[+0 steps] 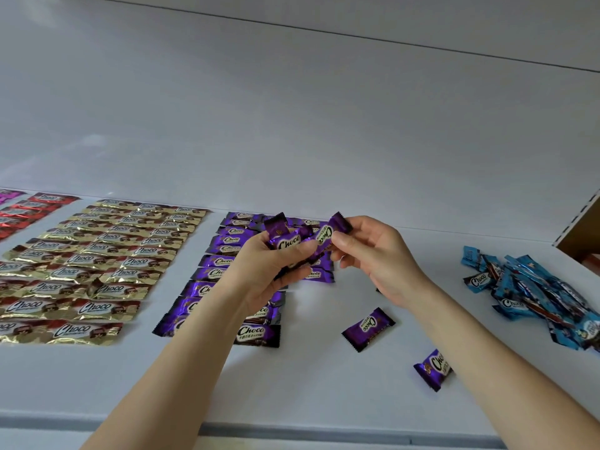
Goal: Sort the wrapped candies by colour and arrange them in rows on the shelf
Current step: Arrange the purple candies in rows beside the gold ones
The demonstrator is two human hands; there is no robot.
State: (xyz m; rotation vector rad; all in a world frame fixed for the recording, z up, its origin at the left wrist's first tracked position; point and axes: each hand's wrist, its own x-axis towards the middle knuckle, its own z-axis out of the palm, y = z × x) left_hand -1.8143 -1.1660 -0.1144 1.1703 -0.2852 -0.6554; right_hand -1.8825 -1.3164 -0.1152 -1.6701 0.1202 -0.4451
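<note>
Now both hands are up over the purple rows (256,332). The left hand (269,271) grips a bunch of purple candies (287,243), with its fingers curled round them. The right hand (373,254) pinches a single candy (324,235) between thumb and fingers, right beside the bunch. I think the job now is to lay this one down with the other purple ones. To do it well, hold it by its end, turn it so the word faces up like the rest, and set it flat in the open spot on the right side of the purple rows. Line it up with its neighbours and do not put it on top of them. The gold rows (87,254) sit just to the left, with only a thin gap, so keep the left arm from sliding into them. Red rows (35,209) lie farther left. Two loose candies (368,329) wait on the white shelf (324,391) near the right arm. The blue pile (535,293) is well off to the right, not sorted yet. Bare shelf lies between it and the purple rows, so there is good room to work. The front edge (292,428) is close under the arms, and a careless arm could knock a loose candy off.
</note>
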